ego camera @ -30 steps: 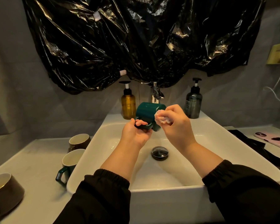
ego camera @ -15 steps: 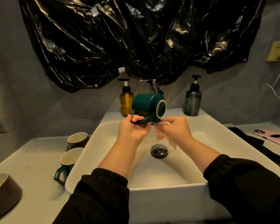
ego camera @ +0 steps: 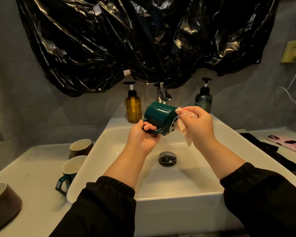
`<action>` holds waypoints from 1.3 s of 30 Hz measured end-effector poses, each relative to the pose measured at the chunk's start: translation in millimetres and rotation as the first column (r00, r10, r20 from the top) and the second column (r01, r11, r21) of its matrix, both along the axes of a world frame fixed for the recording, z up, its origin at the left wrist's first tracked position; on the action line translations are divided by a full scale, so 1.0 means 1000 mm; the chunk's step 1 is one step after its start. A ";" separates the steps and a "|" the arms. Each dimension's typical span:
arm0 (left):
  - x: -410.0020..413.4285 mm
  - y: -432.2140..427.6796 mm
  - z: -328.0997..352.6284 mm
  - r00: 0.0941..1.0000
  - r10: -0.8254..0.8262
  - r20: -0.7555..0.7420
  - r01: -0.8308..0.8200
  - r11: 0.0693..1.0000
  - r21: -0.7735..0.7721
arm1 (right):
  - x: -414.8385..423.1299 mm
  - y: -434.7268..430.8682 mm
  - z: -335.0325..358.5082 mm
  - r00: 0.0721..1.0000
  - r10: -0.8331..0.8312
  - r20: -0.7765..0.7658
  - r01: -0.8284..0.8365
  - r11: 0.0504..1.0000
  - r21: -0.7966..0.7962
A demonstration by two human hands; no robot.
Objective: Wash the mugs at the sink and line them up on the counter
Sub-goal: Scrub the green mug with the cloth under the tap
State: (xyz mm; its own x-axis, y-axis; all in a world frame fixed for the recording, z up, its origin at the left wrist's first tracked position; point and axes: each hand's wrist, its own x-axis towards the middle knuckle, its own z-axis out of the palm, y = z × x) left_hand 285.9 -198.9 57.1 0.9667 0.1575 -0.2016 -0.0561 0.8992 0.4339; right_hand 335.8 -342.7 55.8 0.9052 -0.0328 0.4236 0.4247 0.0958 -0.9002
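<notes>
Over the white sink [ego camera: 246, 161] I hold a dark green mug [ego camera: 158, 116] on its side, mouth turned right. My left hand [ego camera: 142, 137] grips its handle from below. My right hand [ego camera: 198, 125] pinches a pale pink cloth [ego camera: 182, 124] against the mug's rim. The tap [ego camera: 163, 94] stands just behind the mug. On the counter to the left stand a brown mug [ego camera: 81, 147], a green mug with a cream inside [ego camera: 70, 170], and a brown mug [ego camera: 2, 202] at the edge of view.
An amber pump bottle [ego camera: 133, 106] and a dark pump bottle [ego camera: 204, 100] flank the tap. The black drain plug [ego camera: 167, 158] sits in the basin. A black cloth [ego camera: 273, 153] and a pink phone [ego camera: 287, 144] lie on the right counter. Black plastic sheeting [ego camera: 143, 40] hangs above.
My right hand has risen from under the mug to its rim with the cloth. The mug's mouth has tipped further down and to the right.
</notes>
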 end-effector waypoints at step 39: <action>-0.011 0.024 -0.010 0.996 -0.061 -0.070 0.092 0.729 0.679 | -0.008 0.010 -0.016 0.787 0.257 0.561 0.128 0.821 -0.556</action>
